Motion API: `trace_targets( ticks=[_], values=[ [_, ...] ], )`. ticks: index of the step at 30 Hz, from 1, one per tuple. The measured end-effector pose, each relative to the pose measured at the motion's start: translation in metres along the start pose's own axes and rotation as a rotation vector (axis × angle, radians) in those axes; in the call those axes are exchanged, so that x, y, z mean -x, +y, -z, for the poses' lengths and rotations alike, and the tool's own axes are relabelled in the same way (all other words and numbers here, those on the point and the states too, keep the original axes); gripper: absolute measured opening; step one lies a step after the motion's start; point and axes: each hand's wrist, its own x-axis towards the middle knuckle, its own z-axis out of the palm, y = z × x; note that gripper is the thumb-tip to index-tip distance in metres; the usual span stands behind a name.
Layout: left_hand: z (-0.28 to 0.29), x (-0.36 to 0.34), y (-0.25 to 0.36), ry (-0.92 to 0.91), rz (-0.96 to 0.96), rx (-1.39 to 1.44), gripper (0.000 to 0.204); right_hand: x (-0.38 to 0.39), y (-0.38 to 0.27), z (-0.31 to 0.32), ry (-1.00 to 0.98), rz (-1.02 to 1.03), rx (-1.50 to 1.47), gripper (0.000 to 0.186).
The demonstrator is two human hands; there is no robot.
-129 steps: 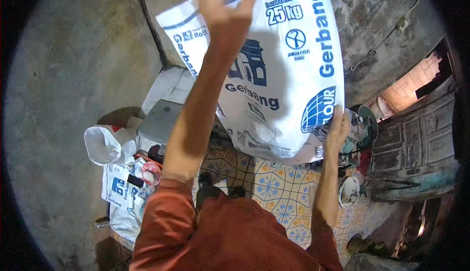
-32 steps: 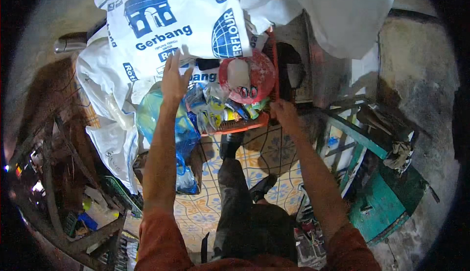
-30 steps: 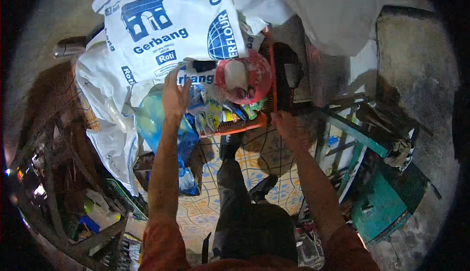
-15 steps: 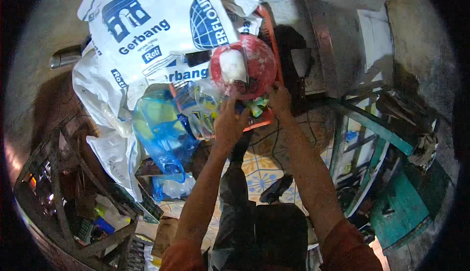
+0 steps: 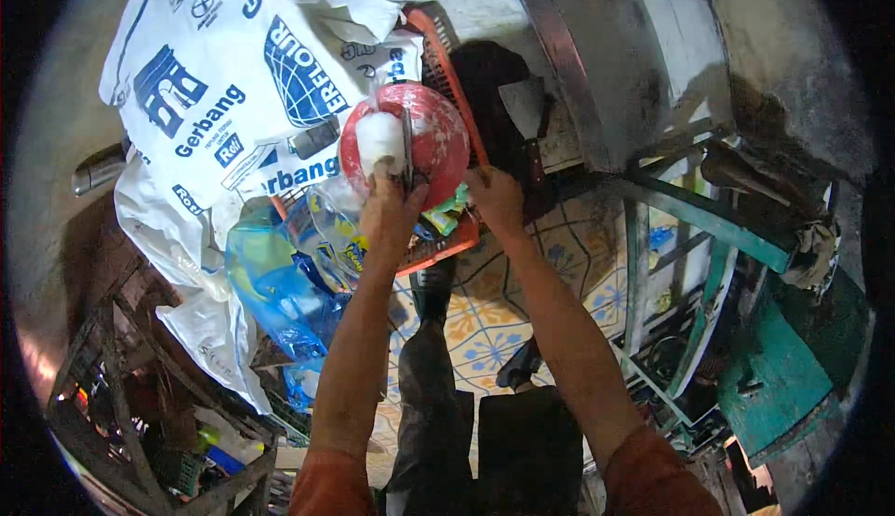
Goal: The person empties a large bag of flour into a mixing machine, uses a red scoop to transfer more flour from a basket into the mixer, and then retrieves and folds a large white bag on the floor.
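Note:
A red round bowl with a white lump in it sits on top of an orange plastic crate. My left hand grips the bowl's near rim, and a thin dark strip stands up from between its fingers. My right hand is closed on the crate's near right corner, just beside the bowl. Clear and blue packets fill the crate below the bowl. Both forearms come up from the lower edge in orange sleeves.
White sacks with blue print drape over the left of the crate, above a blue plastic bag. A flat metal blade lies behind the crate. A teal wooden frame stands right, a wooden rack lower left, over patterned floor tiles.
My left hand has left the sack and blue bag and moved right onto the red bowl's rim. My right hand stays at the crate's corner. The view has come closer.

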Motion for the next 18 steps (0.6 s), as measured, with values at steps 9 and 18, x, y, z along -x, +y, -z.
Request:
trace_targets(
  ticks=[9, 18],
  values=[
    [0.007, -0.020, 0.018, 0.001, 0.320, -0.031, 0.072, -0.001, -0.036, -0.022, 0.231, 0.305, 0.249, 0.036],
    [0.003, -0.015, -0.004, 0.216, 0.192, 0.025, 0.056, 0.043, -0.071, -0.009, 0.103, 0.304, -0.031, 0.032]
  ],
)
